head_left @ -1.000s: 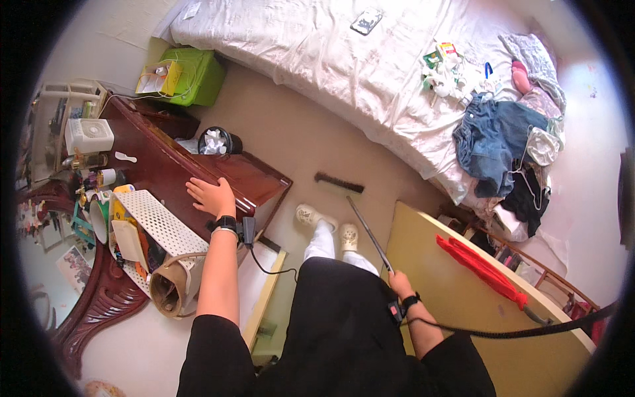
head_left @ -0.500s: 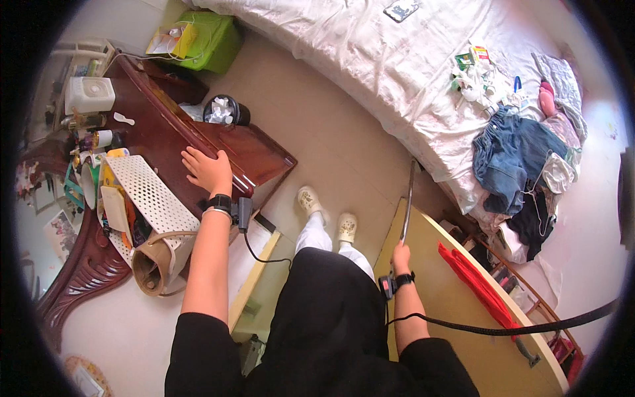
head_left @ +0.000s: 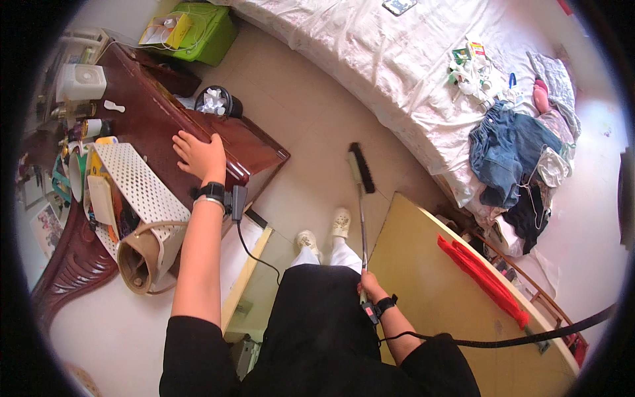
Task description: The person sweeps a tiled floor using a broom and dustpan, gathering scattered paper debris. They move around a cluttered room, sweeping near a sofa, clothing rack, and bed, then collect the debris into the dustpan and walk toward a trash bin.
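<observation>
My right hand (head_left: 372, 286) is closed round the lower part of a long-handled brush (head_left: 362, 218). Its dark-bristled head (head_left: 360, 168) shows whole over the tiled floor, between the bed and the dark wooden desk. My left hand (head_left: 200, 157) lies palm down with fingers spread on the reddish-brown desk (head_left: 152, 122), close to its rounded edge. Beside that hand stand a white perforated basket (head_left: 135, 178) filled with assorted things and a tan bag (head_left: 142, 261). Each wrist wears a black strap with a small device and a cable.
A black waste bin (head_left: 228, 106) holding crumpled paper stands by the desk, and a green box (head_left: 210, 36) beyond it. The bed (head_left: 370, 73) carries jeans (head_left: 506, 155) and other clothes. At the right an opened yellowish door (head_left: 436, 284) has a red cloth (head_left: 479, 281) hanging on it.
The brush has swung left from the bed's edge, and its head has come out into view over the floor. My right hand moved left and slightly down; my feet shifted.
</observation>
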`<action>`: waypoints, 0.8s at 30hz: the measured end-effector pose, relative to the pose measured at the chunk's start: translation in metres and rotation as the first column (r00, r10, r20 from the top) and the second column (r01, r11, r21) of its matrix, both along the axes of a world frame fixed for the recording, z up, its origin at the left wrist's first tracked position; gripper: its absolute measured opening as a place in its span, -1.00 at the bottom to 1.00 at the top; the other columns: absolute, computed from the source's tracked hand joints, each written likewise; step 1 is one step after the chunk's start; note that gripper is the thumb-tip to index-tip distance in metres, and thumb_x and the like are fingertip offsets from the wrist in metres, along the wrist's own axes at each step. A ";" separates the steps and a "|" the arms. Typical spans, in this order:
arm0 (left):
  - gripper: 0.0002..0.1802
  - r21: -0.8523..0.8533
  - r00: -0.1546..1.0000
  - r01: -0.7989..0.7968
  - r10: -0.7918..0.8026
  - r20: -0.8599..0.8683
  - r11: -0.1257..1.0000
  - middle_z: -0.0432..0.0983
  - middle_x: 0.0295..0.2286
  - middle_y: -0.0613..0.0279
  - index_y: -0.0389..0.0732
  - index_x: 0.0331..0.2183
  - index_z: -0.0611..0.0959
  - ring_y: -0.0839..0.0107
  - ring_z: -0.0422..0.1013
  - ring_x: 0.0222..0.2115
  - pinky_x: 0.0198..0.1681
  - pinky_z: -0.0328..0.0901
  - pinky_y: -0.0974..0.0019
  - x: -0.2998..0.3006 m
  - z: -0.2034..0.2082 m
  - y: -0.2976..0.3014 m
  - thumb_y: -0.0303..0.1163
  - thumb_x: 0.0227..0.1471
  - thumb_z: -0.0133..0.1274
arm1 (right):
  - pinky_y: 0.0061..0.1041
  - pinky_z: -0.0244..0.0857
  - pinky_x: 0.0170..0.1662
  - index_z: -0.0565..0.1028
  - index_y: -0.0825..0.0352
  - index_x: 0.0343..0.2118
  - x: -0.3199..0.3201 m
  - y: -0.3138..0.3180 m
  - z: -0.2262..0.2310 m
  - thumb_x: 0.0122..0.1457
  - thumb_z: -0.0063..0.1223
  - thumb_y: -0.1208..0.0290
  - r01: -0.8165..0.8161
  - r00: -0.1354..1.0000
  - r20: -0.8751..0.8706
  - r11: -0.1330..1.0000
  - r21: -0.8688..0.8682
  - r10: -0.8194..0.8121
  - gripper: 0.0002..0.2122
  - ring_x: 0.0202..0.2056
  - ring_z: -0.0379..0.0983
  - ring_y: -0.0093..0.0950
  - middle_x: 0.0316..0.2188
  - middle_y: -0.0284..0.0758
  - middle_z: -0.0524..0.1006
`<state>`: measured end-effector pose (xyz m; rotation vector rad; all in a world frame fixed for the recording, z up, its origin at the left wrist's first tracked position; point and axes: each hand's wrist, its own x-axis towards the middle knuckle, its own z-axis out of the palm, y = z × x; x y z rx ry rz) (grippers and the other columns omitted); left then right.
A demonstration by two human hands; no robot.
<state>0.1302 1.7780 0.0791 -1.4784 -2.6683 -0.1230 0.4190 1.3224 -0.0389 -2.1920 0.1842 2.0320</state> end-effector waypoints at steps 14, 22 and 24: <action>-0.34 0.099 0.802 0.597 -0.592 -0.081 0.796 -0.07 0.04 0.02 -0.16 0.02 0.11 0.14 -0.09 0.05 0.02 -0.12 0.00 -0.023 -0.003 -0.107 -0.04 -0.09 -0.22 | -0.46 0.10 -0.77 0.29 0.37 -0.51 0.022 -0.071 0.020 0.11 -0.36 0.16 0.172 0.905 0.345 0.955 0.242 -0.250 -0.67 -0.82 0.19 -0.45 -0.78 -0.29 0.27; -0.17 -0.019 0.728 0.685 -0.685 0.020 0.728 -0.15 0.06 0.06 -0.18 0.05 0.01 0.18 -0.14 0.07 0.04 -0.14 0.01 -0.034 0.013 -0.142 -0.31 -0.28 0.00 | -0.34 0.21 -0.59 0.32 0.40 -0.59 -0.059 -0.050 -0.040 -0.03 -0.26 0.34 -0.364 0.920 0.252 0.890 0.273 0.299 -0.79 -0.65 0.32 -0.28 -0.70 -0.13 0.36; -0.19 -0.021 0.738 0.675 -0.675 0.027 0.737 -0.15 0.06 0.06 -0.17 0.04 0.01 0.18 -0.15 0.08 0.04 -0.14 0.02 -0.035 0.015 -0.142 -0.36 -0.29 -0.04 | -0.39 0.11 -0.68 0.24 0.31 -0.61 -0.078 -0.062 -0.015 0.09 -0.44 0.11 0.021 0.999 -0.029 0.995 0.093 -0.019 -0.64 -0.79 0.20 -0.35 -0.83 -0.27 0.28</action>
